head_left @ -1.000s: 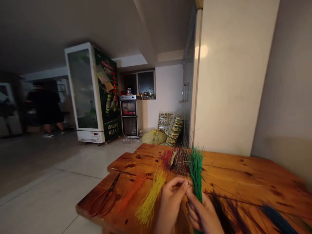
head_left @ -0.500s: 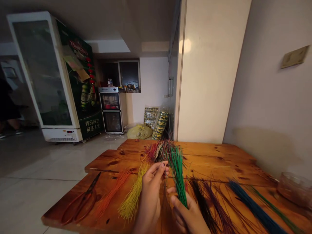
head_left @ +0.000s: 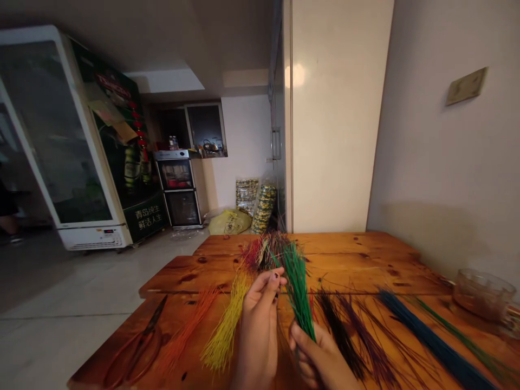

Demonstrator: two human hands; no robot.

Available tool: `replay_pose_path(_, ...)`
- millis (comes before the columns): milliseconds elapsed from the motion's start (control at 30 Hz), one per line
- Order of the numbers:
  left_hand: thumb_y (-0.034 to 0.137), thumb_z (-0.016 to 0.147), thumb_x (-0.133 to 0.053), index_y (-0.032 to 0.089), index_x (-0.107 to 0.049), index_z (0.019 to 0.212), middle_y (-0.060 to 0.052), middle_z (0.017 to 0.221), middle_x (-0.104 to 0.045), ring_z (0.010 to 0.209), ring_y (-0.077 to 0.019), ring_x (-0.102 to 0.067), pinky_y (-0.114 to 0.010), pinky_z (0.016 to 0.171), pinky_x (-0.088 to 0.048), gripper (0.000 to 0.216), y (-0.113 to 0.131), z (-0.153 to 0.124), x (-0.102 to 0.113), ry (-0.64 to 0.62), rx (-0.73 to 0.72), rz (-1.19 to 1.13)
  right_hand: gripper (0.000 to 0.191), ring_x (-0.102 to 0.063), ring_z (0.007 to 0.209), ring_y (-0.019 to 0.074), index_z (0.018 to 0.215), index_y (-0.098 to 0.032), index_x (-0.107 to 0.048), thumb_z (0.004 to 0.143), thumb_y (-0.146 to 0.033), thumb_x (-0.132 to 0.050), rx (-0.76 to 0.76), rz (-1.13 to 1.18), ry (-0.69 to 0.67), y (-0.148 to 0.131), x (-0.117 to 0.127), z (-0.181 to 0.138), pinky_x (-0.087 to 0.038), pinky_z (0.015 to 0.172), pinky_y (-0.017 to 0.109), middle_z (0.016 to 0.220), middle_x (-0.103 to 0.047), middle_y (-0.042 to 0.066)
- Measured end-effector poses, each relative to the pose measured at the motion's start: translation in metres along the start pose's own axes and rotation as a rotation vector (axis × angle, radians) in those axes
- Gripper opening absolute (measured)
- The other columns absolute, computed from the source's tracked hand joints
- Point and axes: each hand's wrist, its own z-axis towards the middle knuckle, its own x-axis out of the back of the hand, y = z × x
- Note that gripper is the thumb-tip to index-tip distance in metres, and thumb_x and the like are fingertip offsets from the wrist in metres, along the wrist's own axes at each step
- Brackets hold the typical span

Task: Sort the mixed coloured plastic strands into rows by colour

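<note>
My right hand [head_left: 320,355] is wrapped round the lower end of a bundle of thin green strands [head_left: 299,287], which stands nearly upright over the table. Close to the bundle's left side, my left hand [head_left: 262,309] is closed in a pinch. A loose green strand runs by its fingertips, but whether they grip it I cannot make out. To the left of my hands lie yellow strands [head_left: 227,330] and orange strands [head_left: 190,322]. On the right are black strands [head_left: 339,330], purple strands [head_left: 365,338] and blue strands [head_left: 426,336].
Scissors [head_left: 142,341] with red handles lie at the table's left. A mixed pile of coloured strands [head_left: 264,250] sits behind my hands on the wooden table [head_left: 345,268]. At the right edge stands a glass bowl [head_left: 481,295]. A glass-door fridge [head_left: 93,235] stands beyond, left.
The view has turned slightly to the right, so the background sits further left. Both hands stay at the green bundle, and the left fingertips remain pinched beside it.
</note>
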Motion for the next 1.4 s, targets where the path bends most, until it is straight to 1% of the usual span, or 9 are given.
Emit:
replay_pose_path(100,0.029,0.079,-0.061,0.022,-0.066,0.094,-0.002,0.098,-0.064,0.093,-0.0135,-0.057,-0.025,0.085,-0.042,0.018,0.005,-0.005,0.004,-0.012,-0.120,0.205,0.055,-0.014,0.032,0.0002,0.062,-0.018,-0.043,0.056,-0.068,-0.066,-0.041,0.058,-0.020,-0.001,0.004,-0.004,-0.010,0.031,0.015,0.040,-0.023,-0.013)
replay_pose_path(267,0.012,0.076,-0.060,0.031,-0.065,0.099,0.000,0.099,-0.060,0.095,-0.0169,-0.049,-0.031,0.088,-0.034,0.030,0.016,-0.025,0.005,-0.002,-1.038,1.003,0.053,-0.019,0.034,0.0019,0.063,-0.016,-0.050,0.057,-0.065,-0.068,-0.016,0.031,0.108,-0.009,0.000,-0.013,-0.018,0.033,0.014,0.039,-0.027,-0.012)
replay_pose_path(333,0.009,0.074,-0.061,0.029,-0.069,0.090,0.000,0.089,-0.062,0.086,-0.0176,-0.048,-0.032,0.083,-0.034,0.027,0.017,-0.032,0.001,-0.083,-1.206,1.187,0.053,-0.038,0.043,0.0056,0.069,-0.015,-0.058,0.055,-0.064,-0.069,0.063,-0.007,0.187,-0.014,-0.004,-0.017,-0.036,0.043,0.016,0.048,-0.044,-0.006)
replay_pose_path(400,0.012,0.075,-0.062,0.027,-0.070,0.083,0.000,0.082,-0.063,0.079,-0.0177,-0.049,-0.033,0.077,-0.033,0.018,0.017,-0.035,-0.004,-0.085,-1.186,1.231,0.054,-0.053,0.066,0.0130,0.080,-0.014,-0.064,0.056,-0.063,-0.070,0.134,-0.062,0.239,-0.017,-0.008,-0.019,-0.045,0.063,0.022,0.068,-0.059,0.001)
replay_pose_path(533,0.019,0.073,-0.067,0.027,-0.070,0.077,0.000,0.079,-0.064,0.076,-0.0186,-0.051,-0.035,0.072,-0.032,0.009,0.014,-0.032,-0.009,-0.020,-1.108,1.255,0.049,-0.054,0.092,0.0220,0.100,-0.016,-0.065,0.072,-0.056,-0.061,0.212,-0.198,0.227,-0.015,-0.006,-0.019,-0.043,0.083,0.030,0.092,-0.063,0.006)
replay_pose_path(700,0.020,0.072,-0.069,0.027,-0.069,0.076,0.000,0.079,-0.065,0.076,-0.0193,-0.051,-0.035,0.070,-0.032,0.008,0.012,-0.031,-0.005,-0.027,-1.048,1.307,0.045,-0.057,0.082,0.0197,0.108,-0.016,-0.062,0.084,-0.050,-0.046,0.301,-0.440,0.262,-0.010,-0.003,-0.017,-0.044,0.077,0.028,0.095,-0.065,0.007)
replay_pose_path(1000,0.019,0.073,-0.065,0.024,-0.064,0.072,-0.001,0.084,-0.061,0.082,-0.0205,-0.051,-0.037,0.076,-0.034,0.005,0.003,-0.019,-0.006,-0.099,-0.834,1.407,0.048,-0.061,0.085,0.0220,0.124,-0.011,-0.052,0.087,-0.039,-0.040,0.456,-0.732,0.420,-0.002,0.008,-0.010,-0.046,0.081,0.030,0.097,-0.067,0.011)
replay_pose_path(1267,0.016,0.076,-0.058,0.020,-0.061,0.069,-0.002,0.085,-0.054,0.085,-0.0170,-0.052,-0.032,0.079,-0.041,0.009,-0.004,-0.012,-0.002,-0.157,-0.637,1.042,0.041,-0.055,0.099,0.0197,0.113,-0.017,-0.057,0.088,-0.045,-0.041,0.425,-0.583,0.267,-0.015,0.006,-0.010,-0.041,0.089,0.028,0.105,-0.063,0.008)
replay_pose_path(1400,0.015,0.077,-0.056,0.019,-0.059,0.071,-0.002,0.087,-0.052,0.086,-0.0148,-0.053,-0.028,0.080,-0.042,0.008,-0.001,-0.007,-0.001,-0.106,-0.613,0.904,0.035,-0.055,0.078,0.0163,0.085,-0.016,-0.059,0.085,-0.049,-0.045,0.374,-0.543,0.281,-0.006,0.010,-0.009,-0.044,0.071,0.023,0.076,-0.059,0.003)
